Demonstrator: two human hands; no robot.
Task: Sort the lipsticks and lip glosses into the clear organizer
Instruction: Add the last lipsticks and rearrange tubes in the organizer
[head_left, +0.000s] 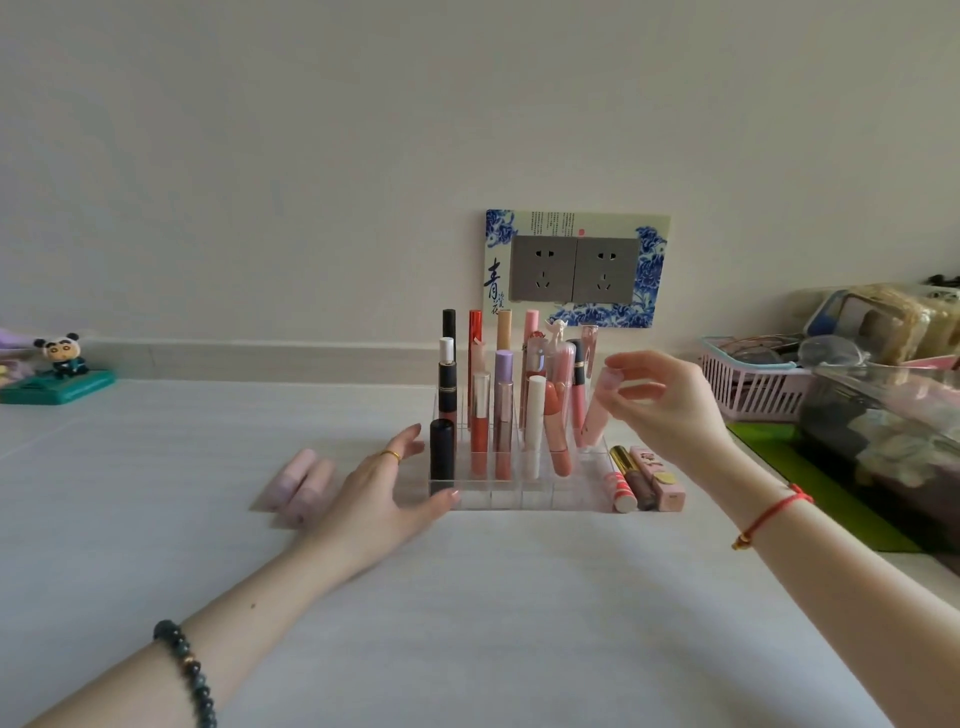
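The right hand (660, 400) pinches the top of a pink tube (597, 415), tilted, its base in the organizer's (514, 493) right cells. The left hand (379, 488) lies open against the left wall (steadying, probably). Three tubes (644, 480) wait right, nearest the right hand.

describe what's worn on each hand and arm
Both forearms are bare, no sleeves. The left hand wears a thin gold ring, and its wrist a bracelet of dark round beads. The right hand shows no rings; its wrist carries a red cord with a small gold charm.
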